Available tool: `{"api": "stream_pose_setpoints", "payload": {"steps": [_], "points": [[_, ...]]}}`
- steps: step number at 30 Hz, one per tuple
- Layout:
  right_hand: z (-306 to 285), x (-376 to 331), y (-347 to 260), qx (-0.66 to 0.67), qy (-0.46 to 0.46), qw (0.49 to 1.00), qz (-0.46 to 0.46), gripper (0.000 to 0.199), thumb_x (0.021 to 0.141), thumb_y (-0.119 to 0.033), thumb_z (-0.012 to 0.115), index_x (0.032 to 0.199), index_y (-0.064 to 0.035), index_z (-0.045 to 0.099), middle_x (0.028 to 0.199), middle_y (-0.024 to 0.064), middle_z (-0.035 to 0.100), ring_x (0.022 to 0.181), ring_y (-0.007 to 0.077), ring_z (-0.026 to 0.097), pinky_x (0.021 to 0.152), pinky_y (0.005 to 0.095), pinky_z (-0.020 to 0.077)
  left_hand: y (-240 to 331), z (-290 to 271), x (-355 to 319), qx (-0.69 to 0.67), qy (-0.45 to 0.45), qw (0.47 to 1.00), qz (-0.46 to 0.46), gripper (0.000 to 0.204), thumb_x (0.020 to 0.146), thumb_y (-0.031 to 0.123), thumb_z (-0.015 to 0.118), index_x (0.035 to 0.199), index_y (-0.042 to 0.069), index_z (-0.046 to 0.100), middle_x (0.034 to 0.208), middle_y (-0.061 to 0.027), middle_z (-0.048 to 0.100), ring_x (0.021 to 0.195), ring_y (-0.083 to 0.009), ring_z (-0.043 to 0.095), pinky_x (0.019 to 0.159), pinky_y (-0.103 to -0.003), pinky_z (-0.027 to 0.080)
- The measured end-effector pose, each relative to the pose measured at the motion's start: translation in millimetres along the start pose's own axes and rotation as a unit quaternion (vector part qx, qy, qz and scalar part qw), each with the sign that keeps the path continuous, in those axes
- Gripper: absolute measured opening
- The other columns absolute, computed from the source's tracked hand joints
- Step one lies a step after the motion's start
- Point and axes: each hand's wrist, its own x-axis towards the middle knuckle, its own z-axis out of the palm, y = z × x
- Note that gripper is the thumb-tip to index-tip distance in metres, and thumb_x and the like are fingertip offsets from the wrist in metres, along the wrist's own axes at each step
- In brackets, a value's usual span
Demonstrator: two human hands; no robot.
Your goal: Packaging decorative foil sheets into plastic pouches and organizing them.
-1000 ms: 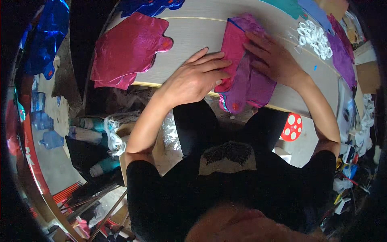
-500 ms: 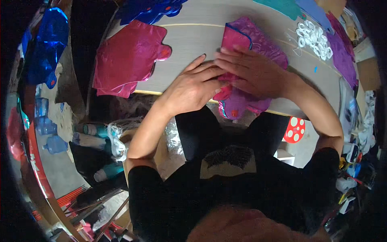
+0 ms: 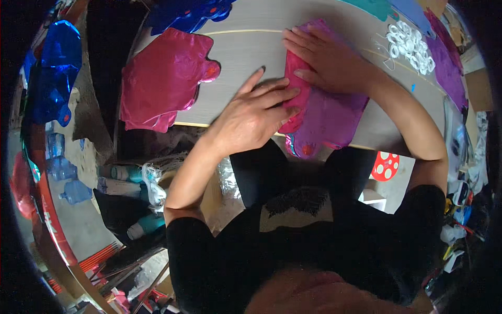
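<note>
A flat magenta foil balloon [image 3: 294, 107], folded into a narrow strip, lies on a purple foil balloon [image 3: 337, 118] at the table's near edge. My left hand [image 3: 251, 119] rests with fingers apart on the strip's near left side. Its thumb side touches the lower part of the strip. Farther up, my right hand [image 3: 334, 62] lies flat across the far end of the strip and the purple foil, palm down and fingers outstretched. Part of both foils is hidden beneath this hand. Red round marks show on the balloon's near tab.
To the left lies a stack of magenta foil balloons [image 3: 162, 78]; blue foil balloons [image 3: 191, 15] are behind it. White ribbon rolls [image 3: 410, 48] sit at the far right, near purple foil [image 3: 447, 78] and teal foil [image 3: 368, 8]. A red stool with white dots [image 3: 386, 166] stands below the table [image 3: 246, 49].
My right hand has slid toward the far end of the strip, onto its upper part. The magenta foil now looks narrower and flatter. My left hand stays almost in place.
</note>
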Motion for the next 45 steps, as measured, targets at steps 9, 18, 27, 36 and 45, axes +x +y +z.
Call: {"api": "stream_pose_setpoints", "payload": {"steps": [9, 18, 27, 36, 45], "points": [[11.0, -3.6, 1.2, -0.048, 0.023, 0.998, 0.016, 0.061, 0.098, -0.039, 0.042, 0.144, 0.0007, 0.034, 0.154, 0.0168, 0.028, 0.145, 0.0296, 0.021, 0.118, 0.0444, 0.0126, -15.1, -4.9, 18.0, -0.051, -0.023, 0.997, 0.044, 0.016, 0.076, 0.021, 0.074, 0.09, 0.013, 0.073, 0.104, -0.0033, 0.066, 0.106, -0.0242, 0.057, 0.102, -0.043, 0.038], [5.8, -22.3, 28.2, 0.095, 0.201, 0.973, -0.058, 0.067, 0.087, -0.046, 0.064, 0.143, -0.0166, 0.042, 0.141, 0.0176, 0.048, 0.131, 0.0392, 0.042, 0.111, 0.0455, 0.0285, -12.7, -3.2, 17.4, -0.022, -0.026, 0.998, 0.044, 0.029, 0.079, 0.021, 0.072, 0.106, 0.011, 0.069, 0.121, -0.0056, 0.06, 0.111, -0.0279, 0.054, 0.1, -0.041, 0.038], [-73.5, -125.3, 30.6, 0.08, -0.111, 0.978, 0.159, 0.032, 0.081, -0.011, 0.066, 0.113, -0.0098, 0.067, 0.127, 0.0047, 0.061, 0.122, 0.0278, 0.052, 0.099, 0.0376, 0.0461, 4.0, -15.5, 30.2, 0.037, -0.1, 0.994, 0.007, 0.038, 0.077, 0.018, 0.072, 0.114, 0.013, 0.067, 0.133, -0.0082, 0.055, 0.119, -0.0317, 0.051, 0.11, -0.047, 0.031], [-48.2, -120.1, 32.4, -0.184, -0.062, 0.968, -0.16, 0.048, 0.082, -0.017, 0.056, 0.128, -0.0084, 0.055, 0.137, 0.0035, 0.052, 0.123, 0.0216, 0.051, 0.102, 0.0363, 0.0438, 0.1, -16.6, 49.4, 0.037, -0.126, 0.991, 0.035, 0.04, 0.071, 0.012, 0.07, 0.111, 0.013, 0.068, 0.131, -0.008, 0.057, 0.124, -0.0291, 0.049, 0.114, -0.05, 0.026], [-34.9, -101.2, 1.7, -0.129, 0.019, 0.971, -0.198, 0.049, 0.079, -0.016, 0.056, 0.128, -0.0133, 0.056, 0.132, 0.0062, 0.055, 0.119, 0.0247, 0.055, 0.103, 0.043, 0.0419, -7.3, 3.0, 45.6, 0.004, -0.058, 0.998, 0.018, 0.039, 0.074, 0.014, 0.068, 0.112, 0.011, 0.065, 0.127, -0.0081, 0.058, 0.123, -0.0255, 0.052, 0.116, -0.055, 0.019]]}}
